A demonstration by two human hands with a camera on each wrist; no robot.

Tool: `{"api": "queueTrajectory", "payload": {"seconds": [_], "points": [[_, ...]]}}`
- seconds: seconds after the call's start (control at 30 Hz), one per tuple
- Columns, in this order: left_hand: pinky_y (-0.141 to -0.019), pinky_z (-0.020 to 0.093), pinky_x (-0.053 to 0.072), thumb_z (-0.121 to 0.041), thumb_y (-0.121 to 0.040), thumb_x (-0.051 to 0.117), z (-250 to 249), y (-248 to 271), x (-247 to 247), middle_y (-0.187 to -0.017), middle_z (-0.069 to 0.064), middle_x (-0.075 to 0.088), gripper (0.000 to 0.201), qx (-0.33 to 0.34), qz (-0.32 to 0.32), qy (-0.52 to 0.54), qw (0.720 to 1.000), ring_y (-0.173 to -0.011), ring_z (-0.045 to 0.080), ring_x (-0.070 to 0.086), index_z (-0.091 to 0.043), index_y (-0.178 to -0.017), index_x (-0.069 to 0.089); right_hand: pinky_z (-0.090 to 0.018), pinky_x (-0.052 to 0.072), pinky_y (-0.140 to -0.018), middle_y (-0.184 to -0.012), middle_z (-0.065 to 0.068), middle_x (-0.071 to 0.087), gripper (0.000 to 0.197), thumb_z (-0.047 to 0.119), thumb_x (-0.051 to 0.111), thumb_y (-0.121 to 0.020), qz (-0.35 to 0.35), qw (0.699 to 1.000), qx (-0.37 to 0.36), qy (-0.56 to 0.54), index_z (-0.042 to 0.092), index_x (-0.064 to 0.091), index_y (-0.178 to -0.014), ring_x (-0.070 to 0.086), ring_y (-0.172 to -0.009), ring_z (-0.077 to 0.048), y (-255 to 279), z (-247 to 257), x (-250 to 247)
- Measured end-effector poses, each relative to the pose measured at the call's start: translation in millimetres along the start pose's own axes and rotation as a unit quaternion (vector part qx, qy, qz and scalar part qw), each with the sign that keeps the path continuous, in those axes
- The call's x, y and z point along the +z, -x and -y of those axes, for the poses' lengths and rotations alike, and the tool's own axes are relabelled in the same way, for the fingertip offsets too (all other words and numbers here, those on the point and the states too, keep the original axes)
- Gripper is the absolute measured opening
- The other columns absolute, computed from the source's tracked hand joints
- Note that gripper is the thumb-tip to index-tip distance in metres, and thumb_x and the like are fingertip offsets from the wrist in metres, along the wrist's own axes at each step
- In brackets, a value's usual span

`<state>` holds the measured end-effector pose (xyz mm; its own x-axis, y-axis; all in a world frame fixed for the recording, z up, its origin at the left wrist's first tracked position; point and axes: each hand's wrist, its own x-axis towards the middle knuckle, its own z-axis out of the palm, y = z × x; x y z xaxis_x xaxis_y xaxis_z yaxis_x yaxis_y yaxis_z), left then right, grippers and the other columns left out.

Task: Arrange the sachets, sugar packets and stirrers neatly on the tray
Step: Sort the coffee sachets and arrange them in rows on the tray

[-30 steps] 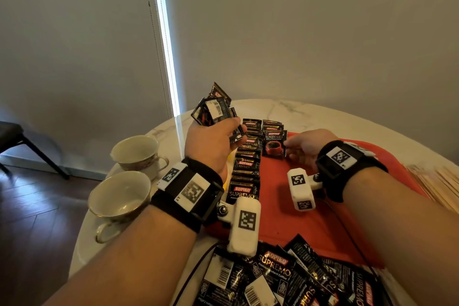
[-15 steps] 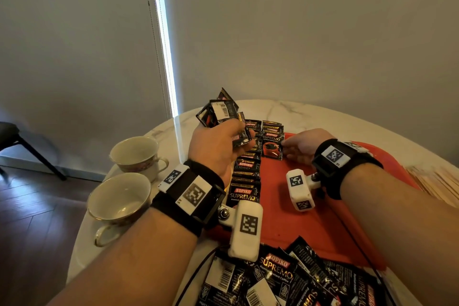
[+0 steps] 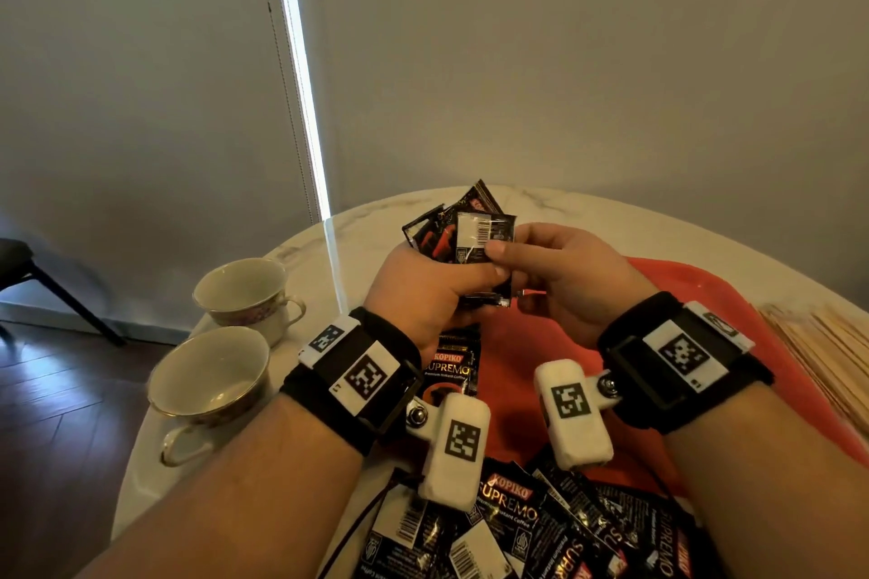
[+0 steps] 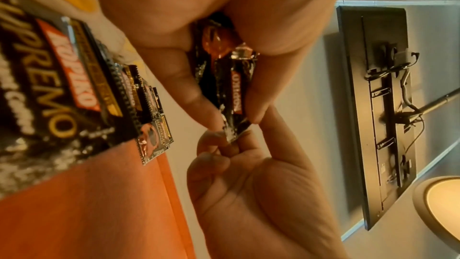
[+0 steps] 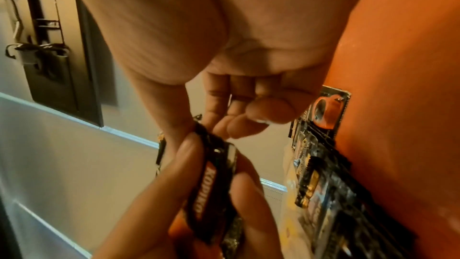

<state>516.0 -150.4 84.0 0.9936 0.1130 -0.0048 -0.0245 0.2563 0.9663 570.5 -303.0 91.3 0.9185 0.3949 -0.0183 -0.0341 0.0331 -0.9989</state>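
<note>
Black foil sachets [image 3: 463,233] (barcode showing), both hands' grip

Most of the row of sachets [image 3: 454,362] on the tray [image 3: 667,277] is being hidden beneath the left hand [image 3: 423,292] and right hand [image 3: 564,273]. The loose sachets [image 3: 541,527] nearer than the wrists are being cut by the lower edge. The stirrers [image 3: 827,348], right of the right hand, are being cropped and blurred.

Grey walls [image 3: 564,61], a bright window slit [image 3: 301,75], dark wood floor [image 3: 61,414], black chair [image 3: 28,268].
</note>
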Motion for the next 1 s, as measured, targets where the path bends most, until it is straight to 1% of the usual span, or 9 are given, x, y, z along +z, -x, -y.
{"api": "queueTrajectory", "payload": {"seconds": [0.13, 0.23, 0.37, 0.47, 0.57, 0.67, 0.77, 0.87, 1.0], "points": [[-0.054, 0.029, 0.059, -0.013, -0.092, 0.075, -5, 1, 3, -0.09, 0.007, 0.08, 0.017, -0.025, -0.043, 0.064, 0.997, -0.077, 0.02, 0.078, -0.011, -0.109, 0.073, -0.021, 0.039, -0.048, -0.067, 0.002, 0.062, 0.004, 0.015, 0.073, -0.087, -0.041, 0.999, -0.022, -0.025, 0.017, 0.069, -0.088, 0.049, -0.058, -0.012, -3, -7, -3], [-0.051, 0.032, 0.061, -0.015, -0.097, 0.069, -8, -4, 0, -0.083, 0.009, 0.079, 0.019, -0.039, -0.109, 0.123, 0.986, -0.069, 0.023, 0.077, -0.006, -0.114, 0.069, -0.02, 0.045, -0.044, -0.085, -0.008, 0.071, 0.009, 0.006, 0.069, -0.091, -0.095, 0.988, -0.082, -0.091, 0.01, 0.07, -0.099, 0.063, -0.062, -0.014, -2, 0, -6], [-0.056, 0.036, 0.064, -0.012, -0.098, 0.066, -11, -5, -2, -0.089, 0.012, 0.078, 0.012, -0.052, -0.12, 0.139, 0.982, -0.071, 0.024, 0.078, -0.007, -0.109, 0.069, -0.032, 0.052, -0.075, -0.105, -0.007, 0.073, 0.016, -0.001, 0.072, -0.084, -0.111, 0.966, -0.196, -0.13, 0.008, 0.074, -0.096, 0.069, -0.094, -0.02, -7, 7, -9], [-0.056, 0.036, 0.063, -0.015, -0.098, 0.068, -12, -3, 0, -0.087, 0.012, 0.079, 0.011, -0.053, -0.1, 0.151, 0.982, -0.074, 0.026, 0.078, -0.007, -0.105, 0.071, -0.038, 0.057, -0.091, -0.125, 0.0, 0.068, 0.03, -0.009, 0.073, -0.079, -0.075, 0.977, -0.198, -0.031, 0.019, 0.082, -0.085, 0.066, -0.115, -0.015, -8, 2, -5], [-0.059, 0.034, 0.062, -0.026, -0.096, 0.071, -12, -4, -2, -0.096, 0.012, 0.079, 0.023, -0.042, -0.064, 0.155, 0.985, -0.081, 0.024, 0.078, -0.009, -0.112, 0.073, -0.043, 0.056, -0.097, -0.133, 0.002, 0.065, 0.048, -0.016, 0.06, -0.083, -0.04, 0.979, -0.191, 0.056, 0.026, 0.084, -0.082, 0.064, -0.119, -0.01, -8, -3, -2], [-0.062, 0.031, 0.063, -0.005, -0.094, 0.069, -10, -2, -1, -0.088, 0.009, 0.079, 0.009, -0.013, -0.044, 0.13, 0.99, -0.076, 0.019, 0.077, -0.006, -0.103, 0.072, -0.039, 0.054, -0.099, -0.123, 0.003, 0.071, 0.048, -0.015, 0.053, -0.08, -0.012, 0.985, -0.163, 0.055, 0.02, 0.083, -0.089, 0.065, -0.118, -0.014, -7, -2, 2], [-0.063, 0.031, 0.063, 0.013, -0.088, 0.066, -3, -4, -1, -0.082, 0.009, 0.078, 0.023, 0.012, -0.046, 0.076, 0.996, -0.074, 0.02, 0.077, -0.003, -0.104, 0.071, -0.039, 0.056, -0.086, -0.104, -0.012, 0.077, 0.038, -0.016, 0.048, -0.086, -0.016, 0.992, -0.123, -0.02, 0.006, 0.079, -0.091, 0.069, -0.096, -0.026, -4, 0, 2], [-0.058, 0.027, 0.061, 0.012, -0.087, 0.069, -1, -4, -1, -0.083, 0.01, 0.078, 0.023, 0.007, -0.037, 0.044, 0.998, -0.071, 0.021, 0.077, -0.003, -0.105, 0.071, -0.04, 0.054, -0.079, -0.108, -0.025, 0.073, 0.027, -0.013, 0.058, -0.088, -0.037, 0.99, -0.128, -0.036, 0.006, 0.077, -0.094, 0.064, -0.092, -0.034, -4, 0, 0], [-0.054, 0.024, 0.058, 0.009, -0.086, 0.072, -1, -3, -2, -0.081, 0.012, 0.078, 0.022, -0.004, -0.028, 0.024, 0.999, -0.069, 0.021, 0.077, 0.0, -0.106, 0.069, -0.032, 0.058, -0.066, -0.088, -0.011, 0.067, 0.031, -0.014, 0.064, -0.085, -0.055, 0.987, -0.122, -0.087, 0.009, 0.07, -0.106, 0.068, -0.087, -0.027, -8, 0, -5]]}}
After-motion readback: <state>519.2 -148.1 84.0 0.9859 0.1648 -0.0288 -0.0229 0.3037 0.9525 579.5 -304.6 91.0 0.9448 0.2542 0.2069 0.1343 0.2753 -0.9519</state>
